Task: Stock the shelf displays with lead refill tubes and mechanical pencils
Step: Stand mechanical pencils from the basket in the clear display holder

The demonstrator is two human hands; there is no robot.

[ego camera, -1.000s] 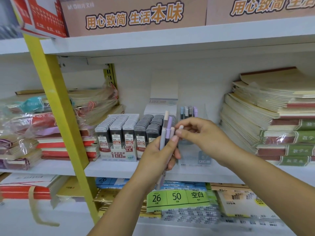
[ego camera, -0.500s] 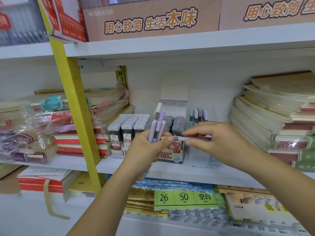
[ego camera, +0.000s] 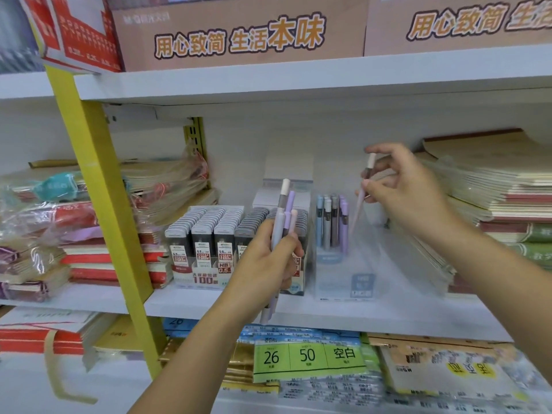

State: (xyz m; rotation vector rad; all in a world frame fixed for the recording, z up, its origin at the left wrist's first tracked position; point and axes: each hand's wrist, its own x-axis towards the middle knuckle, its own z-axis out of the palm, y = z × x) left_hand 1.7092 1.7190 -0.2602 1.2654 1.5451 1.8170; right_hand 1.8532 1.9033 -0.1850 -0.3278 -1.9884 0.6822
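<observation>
Left hand [ego camera: 265, 264] grips several pencils [ego camera: 283, 210]; right hand [ego camera: 409, 192] fingers [ego camera: 380, 186] pinch a pink pencil [ego camera: 360, 204] above the display box [ego camera: 358, 286]

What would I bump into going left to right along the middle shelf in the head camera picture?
Plastic-wrapped notebooks → yellow post → lead refill tubes → mechanical pencils in the clear stand → right hand pinching a pink pencil → stacked notebooks.

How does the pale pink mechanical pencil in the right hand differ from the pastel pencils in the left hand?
The pale pink mechanical pencil is single, pinched by the right hand and tilted over the clear plastic display box. The pastel pencils are a bunch, gripped upright by the left hand, further left. Both keep their caps up.
</observation>
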